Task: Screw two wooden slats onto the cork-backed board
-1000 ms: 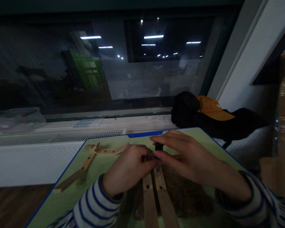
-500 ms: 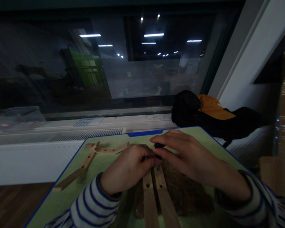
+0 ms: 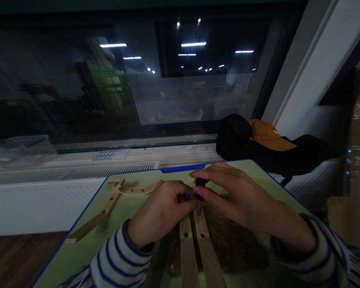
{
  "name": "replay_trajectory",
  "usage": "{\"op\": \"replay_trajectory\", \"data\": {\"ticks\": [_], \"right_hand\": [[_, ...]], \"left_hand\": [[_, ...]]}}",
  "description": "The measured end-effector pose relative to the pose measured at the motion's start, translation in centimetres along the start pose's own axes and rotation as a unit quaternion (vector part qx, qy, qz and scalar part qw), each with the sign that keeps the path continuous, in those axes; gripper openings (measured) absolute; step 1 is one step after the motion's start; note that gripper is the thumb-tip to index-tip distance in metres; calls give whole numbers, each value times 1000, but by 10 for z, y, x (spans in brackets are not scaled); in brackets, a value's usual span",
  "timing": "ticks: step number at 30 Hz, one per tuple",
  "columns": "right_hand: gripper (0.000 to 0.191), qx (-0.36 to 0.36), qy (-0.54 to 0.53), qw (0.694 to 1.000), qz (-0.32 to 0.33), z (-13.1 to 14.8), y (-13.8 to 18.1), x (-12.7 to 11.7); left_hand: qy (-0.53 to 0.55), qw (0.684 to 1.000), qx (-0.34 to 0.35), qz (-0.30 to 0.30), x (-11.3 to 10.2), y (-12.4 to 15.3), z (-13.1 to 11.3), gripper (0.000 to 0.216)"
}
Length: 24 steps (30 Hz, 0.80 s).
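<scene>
Two pale wooden slats (image 3: 195,248) with small holes lie side by side on a green mat with a blue edge (image 3: 87,240), running toward me. My right hand (image 3: 243,204) pinches a small dark-handled tool (image 3: 200,185) held upright over the far end of the right slat. My left hand (image 3: 160,214) is curled with its fingertips pressed against the tool and the slat ends; what it holds is hidden. Both wrists wear blue-striped sleeves.
A separate wooden piece with holes and a curved arm (image 3: 114,198) lies on the mat's left. A dark rough patch (image 3: 231,240) lies under the slats. A black bag with an orange cap (image 3: 267,138) sits on the sill at right, below a dark window (image 3: 138,80).
Almost nothing has moved; my hands stay at the slat ends and the view has shifted only slightly.
</scene>
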State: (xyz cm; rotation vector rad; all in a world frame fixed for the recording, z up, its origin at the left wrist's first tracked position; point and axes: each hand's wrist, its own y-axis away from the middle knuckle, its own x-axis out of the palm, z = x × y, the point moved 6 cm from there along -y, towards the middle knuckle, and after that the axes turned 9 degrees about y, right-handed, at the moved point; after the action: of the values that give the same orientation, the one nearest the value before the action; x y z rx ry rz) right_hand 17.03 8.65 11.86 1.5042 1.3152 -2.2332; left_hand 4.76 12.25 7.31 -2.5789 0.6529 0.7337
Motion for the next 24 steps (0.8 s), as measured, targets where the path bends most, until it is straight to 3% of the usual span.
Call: {"op": "replay_trajectory", "data": {"ticks": [4,16,24], "right_hand": [[32,5,-22,1000,3,0,-1,0],[23,-12,1,1000,14,1,-1,2],[24,-13,17,1000,12,-1,-2,3]], "left_hand": [[-9,1000,5,7,1,0,2,16],[-16,998,-1,59,4,1,0,20],[-36,999,-4,23,0,1,3,15]]}}
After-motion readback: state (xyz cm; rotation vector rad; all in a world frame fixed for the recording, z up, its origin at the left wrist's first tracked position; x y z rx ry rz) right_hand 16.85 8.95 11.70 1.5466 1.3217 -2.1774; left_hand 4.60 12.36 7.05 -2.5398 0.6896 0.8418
